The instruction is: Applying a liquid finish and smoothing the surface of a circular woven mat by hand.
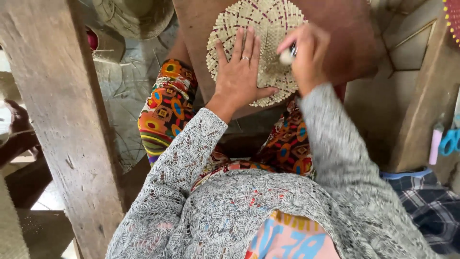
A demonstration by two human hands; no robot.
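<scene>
I see my left hand [238,76] pressed flat and open on the woven mat [261,45], pinning it to the brown board [345,33] on my lap. My right hand [306,55] closes round a small white-tipped tool [287,56], blurred, perhaps a knife.

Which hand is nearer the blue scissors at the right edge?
Right. The right hand, holding a small tool, is on the scissors' side; the left hand lies flat on the woven mat, farther off.

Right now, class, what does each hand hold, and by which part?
The right hand grips a small pale tool, fingers wrapped around most of it. The left hand holds nothing; it lies flat on the woven mat.
</scene>
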